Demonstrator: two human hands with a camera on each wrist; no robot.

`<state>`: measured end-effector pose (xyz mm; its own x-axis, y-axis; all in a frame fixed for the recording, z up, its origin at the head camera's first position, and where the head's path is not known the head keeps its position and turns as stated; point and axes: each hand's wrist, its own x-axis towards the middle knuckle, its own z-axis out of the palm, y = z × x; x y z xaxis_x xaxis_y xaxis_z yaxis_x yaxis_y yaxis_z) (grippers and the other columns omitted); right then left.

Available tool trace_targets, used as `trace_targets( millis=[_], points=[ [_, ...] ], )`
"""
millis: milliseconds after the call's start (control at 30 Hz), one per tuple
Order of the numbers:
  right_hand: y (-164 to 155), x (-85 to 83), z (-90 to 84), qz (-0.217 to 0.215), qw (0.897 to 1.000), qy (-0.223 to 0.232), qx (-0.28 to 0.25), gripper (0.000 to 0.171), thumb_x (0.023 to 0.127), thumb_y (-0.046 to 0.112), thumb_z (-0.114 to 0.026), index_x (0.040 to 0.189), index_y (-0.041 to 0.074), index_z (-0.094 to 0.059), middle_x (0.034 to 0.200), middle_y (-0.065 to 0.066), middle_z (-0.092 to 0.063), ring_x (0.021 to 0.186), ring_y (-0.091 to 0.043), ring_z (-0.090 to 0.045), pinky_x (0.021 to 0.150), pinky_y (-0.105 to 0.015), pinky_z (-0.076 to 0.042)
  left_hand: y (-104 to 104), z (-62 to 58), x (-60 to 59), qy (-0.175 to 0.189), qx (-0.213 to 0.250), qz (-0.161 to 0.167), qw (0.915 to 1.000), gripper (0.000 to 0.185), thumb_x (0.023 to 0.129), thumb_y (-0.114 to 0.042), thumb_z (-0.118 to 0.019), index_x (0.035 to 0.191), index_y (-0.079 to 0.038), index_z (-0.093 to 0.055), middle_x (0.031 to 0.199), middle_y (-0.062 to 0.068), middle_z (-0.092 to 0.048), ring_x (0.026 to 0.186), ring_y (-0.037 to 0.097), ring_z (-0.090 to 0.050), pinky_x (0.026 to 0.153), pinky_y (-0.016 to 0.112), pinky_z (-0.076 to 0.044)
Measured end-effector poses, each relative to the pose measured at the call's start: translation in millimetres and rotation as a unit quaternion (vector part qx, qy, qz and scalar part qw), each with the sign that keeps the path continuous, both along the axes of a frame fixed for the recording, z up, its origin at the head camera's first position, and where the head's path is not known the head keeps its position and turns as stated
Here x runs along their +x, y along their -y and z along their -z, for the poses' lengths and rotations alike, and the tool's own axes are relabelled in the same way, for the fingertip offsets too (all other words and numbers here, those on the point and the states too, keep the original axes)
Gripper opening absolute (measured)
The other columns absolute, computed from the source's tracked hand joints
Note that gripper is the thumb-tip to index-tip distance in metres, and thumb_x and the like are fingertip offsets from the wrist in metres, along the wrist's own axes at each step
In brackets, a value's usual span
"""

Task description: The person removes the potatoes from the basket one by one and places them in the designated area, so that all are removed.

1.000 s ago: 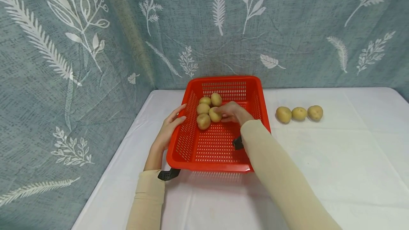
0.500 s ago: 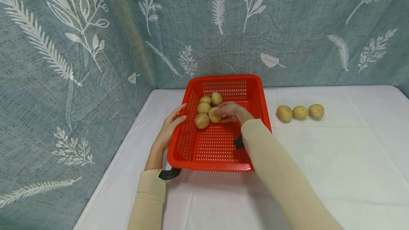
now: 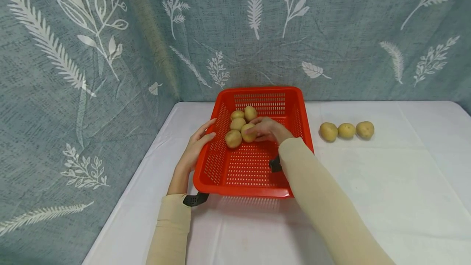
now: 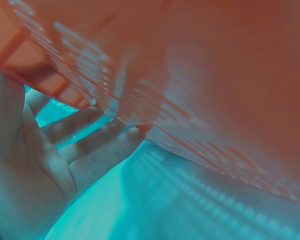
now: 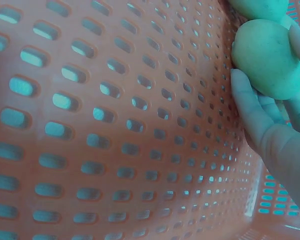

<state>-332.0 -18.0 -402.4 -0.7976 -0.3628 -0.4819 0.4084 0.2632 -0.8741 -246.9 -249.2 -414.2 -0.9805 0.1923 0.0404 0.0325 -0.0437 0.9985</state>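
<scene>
A red plastic basket (image 3: 250,192) with slotted walls stands on the table, holding several potatoes on its left side. My right hand (image 3: 268,128) reaches inside and grips a round potato (image 5: 267,59) between thumb and fingers. That potato sits beside another potato (image 3: 233,138) and close to the potato (image 3: 238,124) behind it. At the basket's left side, my left hand (image 3: 193,148) holds the rim, thumb over the edge. From the left wrist view, its other fingers (image 4: 107,160) lie against the outer wall of the basket.
Three potatoes (image 3: 346,131) lie in a row on the white-covered table (image 3: 386,199), right of the basket. A grey-blue curtain (image 3: 235,44) with white leaf prints hangs behind and along the left side.
The front-left potato has shifted slightly left against its neighbours within the basket. Both hands keep their hold in nearly the same place.
</scene>
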Motion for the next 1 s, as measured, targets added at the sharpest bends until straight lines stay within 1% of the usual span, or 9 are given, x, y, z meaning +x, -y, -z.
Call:
trace_targets(
  millis=[233, 333, 467, 600, 800, 933, 1000],
  points=[
    [3.7, -0.2, 2.4, 0.007, 1.000, -0.012, -0.018, 0.045, 0.087, 0.005, -0.069, 0.126, 0.002, -0.046, 0.124, -0.013, -0.048, 0.104, -0.027, -0.051, 0.090, -0.041, -0.047, 1.9, -0.2, 1.1, 0.007, 0.001, -0.006, 1.0000, 0.051, 0.100, -0.014, -0.046, 0.150, -0.016, -0.033, 0.133, 0.019, -0.041, 0.105, 0.027, -0.053, 0.078, 0.032, -0.051],
    [5.1, 1.0, 2.5, 0.010, 1.000, -0.017, -0.013, 0.043, 0.086, 0.004, -0.069, 0.124, 0.002, -0.047, 0.124, -0.014, -0.047, 0.102, -0.026, -0.049, 0.088, -0.041, -0.048, 3.0, 0.3, 2.2, 0.009, 0.001, -0.007, 0.9999, 0.051, 0.100, -0.014, -0.046, 0.150, -0.016, -0.033, 0.133, 0.019, -0.041, 0.104, 0.027, -0.054, 0.077, 0.032, -0.052],
    [4.6, 3.7, 1.3, 0.007, 1.000, -0.020, -0.007, 0.047, 0.086, 0.004, -0.069, 0.127, 0.001, -0.046, 0.127, -0.017, -0.046, 0.107, -0.029, -0.049, 0.091, -0.042, -0.047, 3.7, 0.8, 3.1, 0.009, 0.003, -0.008, 0.9999, 0.051, 0.100, -0.014, -0.046, 0.149, -0.016, -0.033, 0.133, 0.019, -0.042, 0.104, 0.028, -0.054, 0.077, 0.032, -0.052],
    [1.9, 6.4, -1.2, 0.016, 1.000, -0.021, -0.006, 0.050, 0.087, 0.004, -0.068, 0.130, 0.000, -0.043, 0.129, -0.018, -0.045, 0.114, -0.031, -0.049, 0.092, -0.043, -0.046, 3.7, 1.7, 2.7, 0.007, 0.003, -0.006, 1.0000, 0.051, 0.100, -0.014, -0.046, 0.149, -0.014, -0.033, 0.132, 0.021, -0.041, 0.104, 0.028, -0.054, 0.078, 0.032, -0.052],
    [-2.1, 6.4, -7.1, 0.035, 0.999, -0.022, -0.002, 0.049, 0.087, 0.003, -0.068, 0.129, -0.001, -0.043, 0.130, -0.018, -0.044, 0.117, -0.033, -0.048, 0.094, -0.045, -0.044, 2.2, 1.1, 1.5, 0.004, 0.006, 0.000, 1.0000, 0.051, 0.100, -0.014, -0.046, 0.150, -0.013, -0.032, 0.134, 0.021, -0.040, 0.104, 0.028, -0.054, 0.078, 0.032, -0.052],
    [-5.2, 5.0, -9.1, 0.035, 0.999, -0.016, 0.007, 0.048, 0.087, 0.004, -0.067, 0.129, -0.002, -0.043, 0.130, -0.018, -0.044, 0.119, -0.033, -0.047, 0.095, -0.045, -0.043, 1.6, -0.1, 0.6, 0.003, 0.002, 0.000, 1.0000, 0.051, 0.101, -0.014, -0.045, 0.149, -0.013, -0.032, 0.135, 0.021, -0.040, 0.105, 0.030, -0.054, 0.078, 0.033, -0.052],
    [-6.9, 4.5, -8.2, 0.037, 0.999, -0.009, 0.005, 0.049, 0.088, 0.005, -0.067, 0.129, -0.002, -0.042, 0.128, -0.018, -0.045, 0.117, -0.033, -0.047, 0.095, -0.044, -0.044, 1.5, -0.4, 0.3, 0.004, 0.003, 0.000, 1.0000, 0.051, 0.101, -0.014, -0.045, 0.149, -0.014, -0.032, 0.135, 0.021, -0.040, 0.105, 0.030, -0.054, 0.078, 0.033, -0.052]
  ],
)
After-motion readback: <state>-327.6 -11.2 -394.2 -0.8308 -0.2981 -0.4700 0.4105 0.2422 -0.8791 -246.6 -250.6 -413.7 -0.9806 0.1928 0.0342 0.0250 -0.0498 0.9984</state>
